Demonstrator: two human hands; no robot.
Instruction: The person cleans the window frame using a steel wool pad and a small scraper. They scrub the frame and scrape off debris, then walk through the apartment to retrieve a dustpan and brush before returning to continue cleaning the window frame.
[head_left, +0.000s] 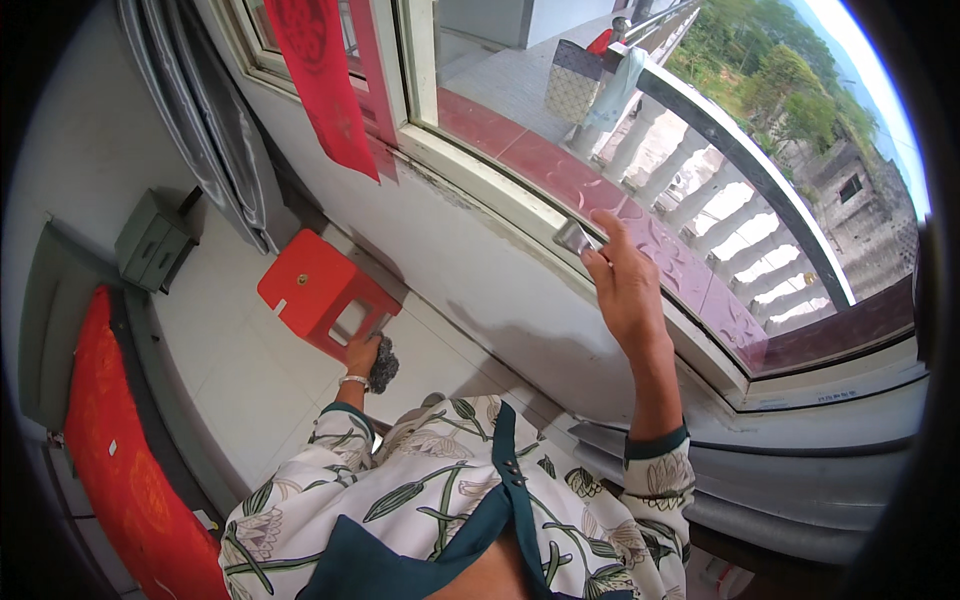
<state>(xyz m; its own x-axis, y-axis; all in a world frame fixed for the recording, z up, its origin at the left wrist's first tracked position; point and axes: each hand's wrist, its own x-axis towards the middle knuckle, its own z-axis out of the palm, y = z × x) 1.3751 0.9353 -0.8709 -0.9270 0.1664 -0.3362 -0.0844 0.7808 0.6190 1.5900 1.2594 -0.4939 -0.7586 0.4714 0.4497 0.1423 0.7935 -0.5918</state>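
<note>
My right hand (630, 289) is raised at the window, its thumb and fingers around a small shiny metal piece (574, 235), perhaps a scraper blade. The metal piece is over the lower rail of the white window frame (495, 176). My left hand (362, 355) hangs low and holds a crumpled dark grey cloth or pad (384, 365). Just beyond that hand a red plastic stool (315, 281) stands on the tiled floor. Whether the left hand touches the stool, I cannot tell.
Grey curtains hang at the left (199, 112) and lie bunched at the right (780, 495). A red banner (322, 90) hangs at the window. A bed with a red cover (112, 420) and a grey-green nightstand (154, 240) are on the left. Outside is a balcony balustrade (757, 172).
</note>
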